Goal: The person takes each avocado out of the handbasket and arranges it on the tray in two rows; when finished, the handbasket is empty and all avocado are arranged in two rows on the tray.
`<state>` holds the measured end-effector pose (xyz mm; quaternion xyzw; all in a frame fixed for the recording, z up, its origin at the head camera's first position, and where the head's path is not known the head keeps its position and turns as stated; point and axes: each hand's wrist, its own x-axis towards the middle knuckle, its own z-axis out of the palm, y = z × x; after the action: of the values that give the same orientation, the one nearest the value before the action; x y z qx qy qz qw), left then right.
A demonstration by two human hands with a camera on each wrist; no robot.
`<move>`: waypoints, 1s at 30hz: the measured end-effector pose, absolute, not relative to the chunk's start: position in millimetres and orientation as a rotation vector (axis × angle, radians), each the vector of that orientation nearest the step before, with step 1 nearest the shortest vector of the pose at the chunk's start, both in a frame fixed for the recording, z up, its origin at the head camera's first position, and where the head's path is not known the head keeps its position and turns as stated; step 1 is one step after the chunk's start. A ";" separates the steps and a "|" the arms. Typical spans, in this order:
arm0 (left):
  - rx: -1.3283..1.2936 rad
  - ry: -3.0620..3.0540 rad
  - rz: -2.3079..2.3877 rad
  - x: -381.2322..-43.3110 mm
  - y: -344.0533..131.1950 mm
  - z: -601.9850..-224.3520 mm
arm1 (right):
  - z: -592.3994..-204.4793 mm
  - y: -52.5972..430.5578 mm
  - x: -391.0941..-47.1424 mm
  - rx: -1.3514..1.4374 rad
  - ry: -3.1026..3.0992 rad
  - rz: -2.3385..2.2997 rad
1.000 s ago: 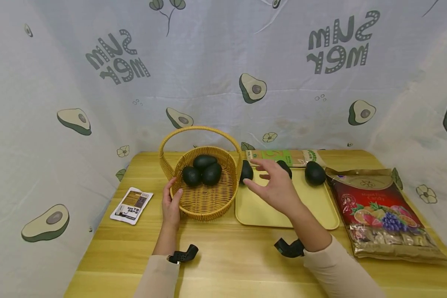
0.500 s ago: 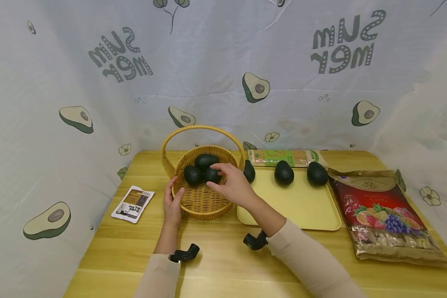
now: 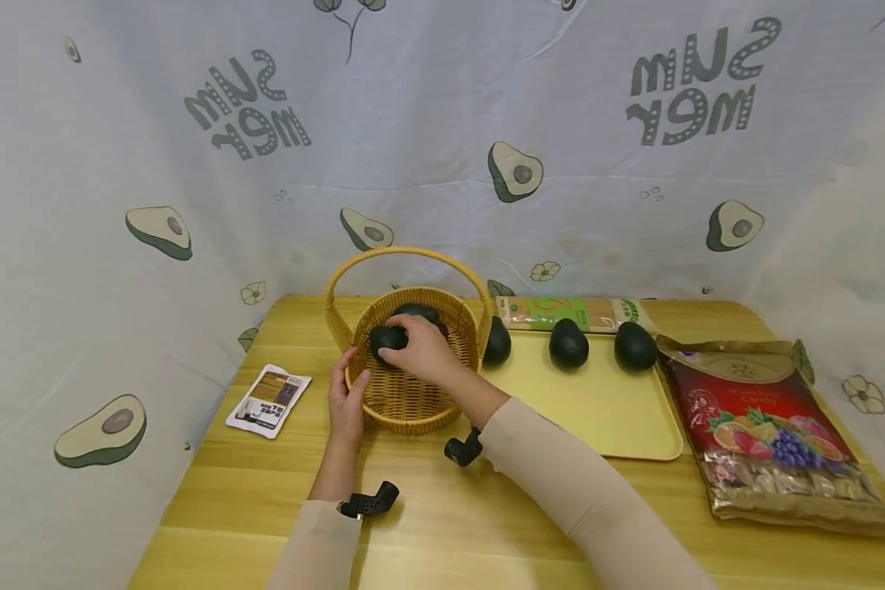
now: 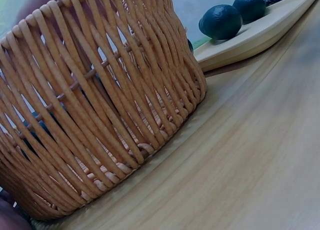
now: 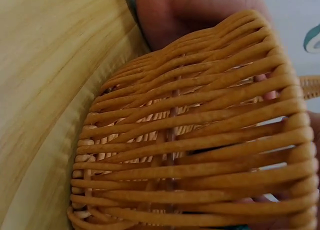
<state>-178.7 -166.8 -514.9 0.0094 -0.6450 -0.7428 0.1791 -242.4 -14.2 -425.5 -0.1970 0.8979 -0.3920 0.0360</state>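
A yellow wicker basket (image 3: 401, 407) with a tall arched handle stands on the table. My left hand (image 3: 347, 403) holds its left rim. Reaching inside from the right, my right hand (image 3: 426, 354) pinches a dark green avocado (image 3: 385, 339) between thumb and fingers. Behind it lies another avocado (image 3: 417, 310); a third is mostly hidden by my right hand. In the left wrist view the basket's woven side (image 4: 100, 105) fills much of the picture. The right wrist view has the weave (image 5: 200, 135) up close, with my left hand (image 5: 195, 12) beyond it.
Right of the basket lies a yellow tray (image 3: 605, 418) with avocados (image 3: 569, 344) along its far side. Behind it is a flat noodle packet (image 3: 560, 313). A red candy bag (image 3: 770, 426) lies at the right, a white pouch (image 3: 269, 401) at the left.
My right hand has moved left from over the tray into the basket, to the leftmost avocado there. My left hand has stayed at the basket rim. The view has shifted slightly.
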 end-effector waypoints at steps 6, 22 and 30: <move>0.027 -1.829 -2.087 -179.8 -165.2 -515.6 | -430.1 -22.4 -250.5 -0.579 2.781 -1.129; 0.044 -1.833 -2.093 -178.9 -165.4 -512.5 | -437.6 -38.2 -257.6 -0.660 2.855 -0.747; 0.039 -1.845 -2.074 -180.1 -166.8 -514.0 | -440.5 -39.9 -257.6 -0.671 2.873 -0.737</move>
<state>-180.1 -166.8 -514.0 0.0139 -0.6535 -0.7346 0.1820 -257.6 -39.9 -440.5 -0.2202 0.9436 -0.2421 0.0501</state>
